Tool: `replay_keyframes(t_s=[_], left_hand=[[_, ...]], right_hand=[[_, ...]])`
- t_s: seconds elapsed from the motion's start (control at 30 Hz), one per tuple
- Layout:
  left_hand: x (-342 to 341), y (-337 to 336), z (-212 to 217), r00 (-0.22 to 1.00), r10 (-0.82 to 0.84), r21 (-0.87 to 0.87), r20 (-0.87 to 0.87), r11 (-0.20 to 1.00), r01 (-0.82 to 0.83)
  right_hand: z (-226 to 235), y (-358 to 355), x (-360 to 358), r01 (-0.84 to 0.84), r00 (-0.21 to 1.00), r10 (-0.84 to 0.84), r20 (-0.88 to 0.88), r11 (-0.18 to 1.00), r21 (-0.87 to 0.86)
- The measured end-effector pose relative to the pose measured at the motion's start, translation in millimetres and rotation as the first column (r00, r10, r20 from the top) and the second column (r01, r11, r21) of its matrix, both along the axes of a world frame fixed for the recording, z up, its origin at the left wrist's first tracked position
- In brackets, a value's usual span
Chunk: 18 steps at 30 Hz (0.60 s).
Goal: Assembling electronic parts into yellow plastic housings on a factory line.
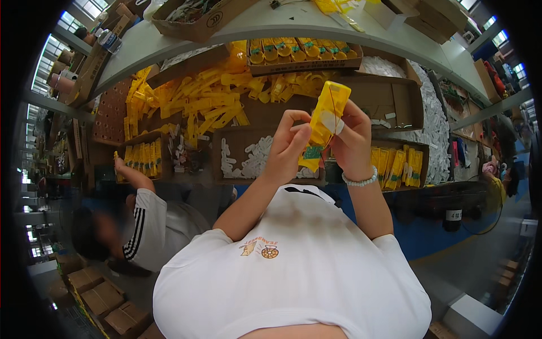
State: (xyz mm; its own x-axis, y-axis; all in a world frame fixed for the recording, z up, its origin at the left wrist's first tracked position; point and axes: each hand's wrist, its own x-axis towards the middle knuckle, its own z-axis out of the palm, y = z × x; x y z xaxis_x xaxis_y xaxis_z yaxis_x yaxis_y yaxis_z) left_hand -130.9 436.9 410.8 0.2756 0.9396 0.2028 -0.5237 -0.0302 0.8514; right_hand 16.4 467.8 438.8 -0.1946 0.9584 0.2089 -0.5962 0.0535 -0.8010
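Note:
A yellow plastic casing (333, 101) is held upright and tilted above the bench by my right hand (354, 144), its fingers closed round the right side. Thin red wires run along the casing, a white round piece (331, 121) sits at its middle, and a green circuit board (312, 152) shows at the lower end. My left hand (289, 148) is closed in a pinch at the casing's left side, with a small white plastic piece (297, 127) between thumb and forefinger. Whether its other fingers touch the casing is hidden.
Below the hands stands a cardboard tray of small white pieces (257, 158). Yellow casings (197, 101) lie heaped behind it. A box of casings with boards (305, 51) sits under the shelf (237, 28). Another box of casings (398, 166) is at right. A co-worker's arm (138, 178) reaches in at left.

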Motion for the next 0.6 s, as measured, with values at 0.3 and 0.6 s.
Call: replay_keyframes(t_s=[0.3,0.6], left_hand=[[-3,7,1,0.979,-0.023,-0.226,0.202,0.972,0.07],[-44,1,-35,0.989,0.076,-0.333,0.127,0.943,-0.03]], right_hand=[[-5,18,-2,-0.012,1.0,0.01,-0.016,0.992,-0.129],[-92,36,-14,-0.057,0.895,0.055,0.442,0.998,-0.01]])
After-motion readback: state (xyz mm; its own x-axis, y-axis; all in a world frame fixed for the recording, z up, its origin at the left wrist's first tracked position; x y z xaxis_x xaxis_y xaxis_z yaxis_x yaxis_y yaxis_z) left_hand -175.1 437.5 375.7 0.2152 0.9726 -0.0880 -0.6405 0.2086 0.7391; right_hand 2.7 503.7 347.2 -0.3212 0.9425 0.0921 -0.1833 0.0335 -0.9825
